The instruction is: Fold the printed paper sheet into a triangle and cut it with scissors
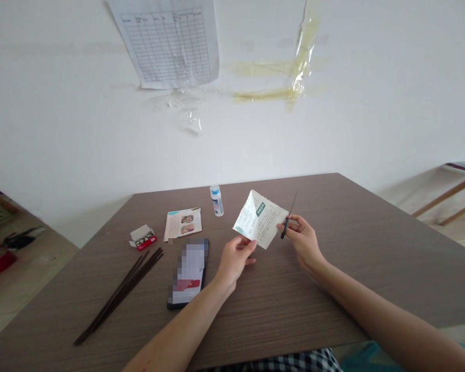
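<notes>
A square of printed paper (260,219) with a green label and a crease is held up above the table. My left hand (233,261) pinches its lower left edge between thumb and fingers. My right hand (303,238) is closed around a pair of dark-handled scissors (288,219), whose blades point up and away beside the paper's right corner. The right fingertips also touch that corner. Whether the blades are apart cannot be made out. Left of my left hand, a phone (188,271) lies face up with its screen lit and partly blurred.
A white bottle with a blue cap (217,200) stands at the back. Leftward lie a folded printed paper (183,224), a small open red-and-white box (143,237) and several thin dark sticks (120,294). The brown table (372,248) meets a white wall carrying a taped sheet (170,46).
</notes>
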### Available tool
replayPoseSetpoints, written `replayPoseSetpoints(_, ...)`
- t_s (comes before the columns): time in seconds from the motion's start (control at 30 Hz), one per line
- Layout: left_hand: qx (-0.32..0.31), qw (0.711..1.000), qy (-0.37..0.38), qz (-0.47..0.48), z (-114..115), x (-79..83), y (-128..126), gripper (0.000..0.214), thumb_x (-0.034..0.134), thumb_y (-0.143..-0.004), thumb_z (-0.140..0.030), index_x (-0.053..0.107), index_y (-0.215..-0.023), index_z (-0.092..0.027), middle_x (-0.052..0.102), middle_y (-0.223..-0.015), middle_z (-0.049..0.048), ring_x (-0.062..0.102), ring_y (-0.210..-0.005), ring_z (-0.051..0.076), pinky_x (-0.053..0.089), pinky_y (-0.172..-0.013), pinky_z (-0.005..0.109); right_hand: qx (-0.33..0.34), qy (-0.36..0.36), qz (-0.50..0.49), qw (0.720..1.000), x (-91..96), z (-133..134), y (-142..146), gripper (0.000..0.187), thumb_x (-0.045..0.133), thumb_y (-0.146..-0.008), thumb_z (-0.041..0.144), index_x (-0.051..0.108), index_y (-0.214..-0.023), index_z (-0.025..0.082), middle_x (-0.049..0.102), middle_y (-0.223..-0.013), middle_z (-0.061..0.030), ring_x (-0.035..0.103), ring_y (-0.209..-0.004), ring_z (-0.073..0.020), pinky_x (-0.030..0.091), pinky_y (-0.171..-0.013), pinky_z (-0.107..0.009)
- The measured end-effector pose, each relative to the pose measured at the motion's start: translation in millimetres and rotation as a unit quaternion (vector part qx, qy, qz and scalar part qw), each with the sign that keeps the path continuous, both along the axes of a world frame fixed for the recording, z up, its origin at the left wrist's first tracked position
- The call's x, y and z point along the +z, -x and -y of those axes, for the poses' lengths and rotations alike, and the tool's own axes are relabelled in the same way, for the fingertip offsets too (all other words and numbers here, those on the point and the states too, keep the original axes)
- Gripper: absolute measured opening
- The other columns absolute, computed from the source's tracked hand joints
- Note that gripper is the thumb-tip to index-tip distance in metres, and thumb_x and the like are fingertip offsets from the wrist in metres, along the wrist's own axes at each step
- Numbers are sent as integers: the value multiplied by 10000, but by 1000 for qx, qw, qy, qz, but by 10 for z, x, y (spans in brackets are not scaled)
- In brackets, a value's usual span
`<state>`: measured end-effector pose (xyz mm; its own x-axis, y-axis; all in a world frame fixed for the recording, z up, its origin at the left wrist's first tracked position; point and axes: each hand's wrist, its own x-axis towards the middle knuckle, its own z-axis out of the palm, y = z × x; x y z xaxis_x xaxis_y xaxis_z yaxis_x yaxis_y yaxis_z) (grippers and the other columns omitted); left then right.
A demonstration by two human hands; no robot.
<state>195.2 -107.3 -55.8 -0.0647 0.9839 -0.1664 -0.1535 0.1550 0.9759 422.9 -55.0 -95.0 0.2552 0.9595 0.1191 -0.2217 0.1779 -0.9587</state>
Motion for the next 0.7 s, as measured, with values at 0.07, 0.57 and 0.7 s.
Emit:
replayPoseSetpoints(0.07, -8, 1000, 2, -3, 11, -22, -18, 288, 1213, -849, -254, 934, -849, -179, 867, -985, 98, 817, -923, 231, 737, -610, 239, -5, -1, -9, 1000, 11, 17, 28, 624, 1179, -663, 493, 777, -1107, 317, 980, -1008, -70, 930, -970, -348, 743, -884, -476)
replayPoseSetpoints(0.57, 64, 998, 8, 27, -17, 5, -23, 233, 1115, -898, -133, 903, -810, -178, 883, -874, 68, 854, -811, 220, 714, -574, 239, 5, 21, -24, 999, 65, 104, 129, 601, 1162, -644, 494, 770, -1066, 325, 969, -969, -69, 931, -1075, -390, 718, -973, -510)
replayPoseSetpoints(0.7, 73, 997, 15, 31, -28, 34, -18, 232, 1087, -911, -94, 890, -820, -177, 883, -833, 65, 875, -774, 226, 691, -549, 233, 3, 27, -19, 999, 56, 103, 130, 639, 1177, -622, 518, 774, -1078, 324, 961, -949, -68, 915, -1052, -385, 692, -956, -496)
